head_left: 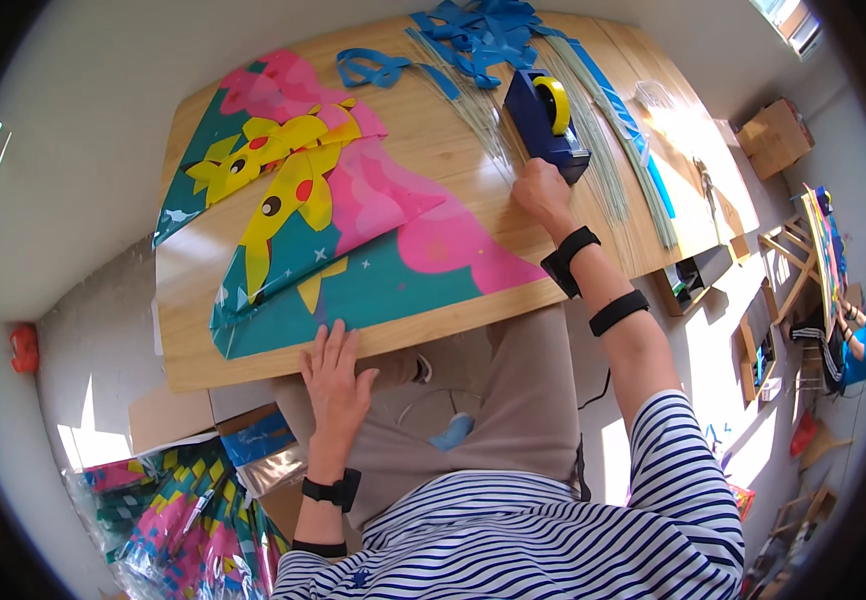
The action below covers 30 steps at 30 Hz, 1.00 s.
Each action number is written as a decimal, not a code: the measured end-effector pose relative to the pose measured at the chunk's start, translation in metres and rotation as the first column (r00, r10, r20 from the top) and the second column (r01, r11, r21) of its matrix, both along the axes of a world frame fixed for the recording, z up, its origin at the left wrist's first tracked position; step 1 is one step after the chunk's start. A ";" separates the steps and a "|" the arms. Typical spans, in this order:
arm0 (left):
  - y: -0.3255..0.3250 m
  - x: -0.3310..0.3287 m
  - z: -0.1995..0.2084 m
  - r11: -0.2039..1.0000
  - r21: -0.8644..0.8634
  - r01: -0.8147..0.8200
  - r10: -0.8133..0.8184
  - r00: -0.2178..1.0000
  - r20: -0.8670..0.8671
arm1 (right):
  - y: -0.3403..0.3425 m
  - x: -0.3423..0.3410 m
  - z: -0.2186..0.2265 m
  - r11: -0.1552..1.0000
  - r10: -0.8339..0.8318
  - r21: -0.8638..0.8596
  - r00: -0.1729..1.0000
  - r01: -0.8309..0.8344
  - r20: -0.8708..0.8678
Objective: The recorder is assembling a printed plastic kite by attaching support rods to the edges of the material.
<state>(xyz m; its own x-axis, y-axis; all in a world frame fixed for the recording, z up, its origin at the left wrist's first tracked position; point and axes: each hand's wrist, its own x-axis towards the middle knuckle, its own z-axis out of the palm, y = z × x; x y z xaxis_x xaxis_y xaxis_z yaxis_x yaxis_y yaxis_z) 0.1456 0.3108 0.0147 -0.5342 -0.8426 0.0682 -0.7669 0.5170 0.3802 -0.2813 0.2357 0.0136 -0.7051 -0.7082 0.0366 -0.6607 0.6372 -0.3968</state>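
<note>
My left hand is open at the table's near edge, its fingertips by the lower edge of a printed kite-like sheet. The sheet is green and pink with yellow cartoon animals, partly folded over on itself. My right hand is closed at the near end of a dark blue tape dispenser that carries a yellow roll of tape. What its fingers pinch, if anything, is hidden. Thin pale rods lie on both sides of the dispenser.
Blue strips lie heaped at the table's far edge. Pliers rest toward the right. On the floor at lower left, a pile of printed sheets in clear plastic lies beside an open carton. A person's arm shows at far right.
</note>
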 end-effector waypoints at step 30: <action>0.041 -0.030 0.046 0.959 -0.198 0.203 -0.248 0.938 -0.241 | 0.255 0.128 0.054 0.638 0.644 -0.145 0.628 -0.756 -0.437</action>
<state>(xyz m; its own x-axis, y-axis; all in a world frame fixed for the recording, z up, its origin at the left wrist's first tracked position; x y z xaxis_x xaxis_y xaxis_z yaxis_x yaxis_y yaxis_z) 0.1156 0.3513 0.0609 -0.6530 -0.6664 0.3599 -0.5085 0.7379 0.4437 -0.1531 0.4902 0.0679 0.0995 -0.8909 0.4431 -0.9700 -0.1861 -0.1564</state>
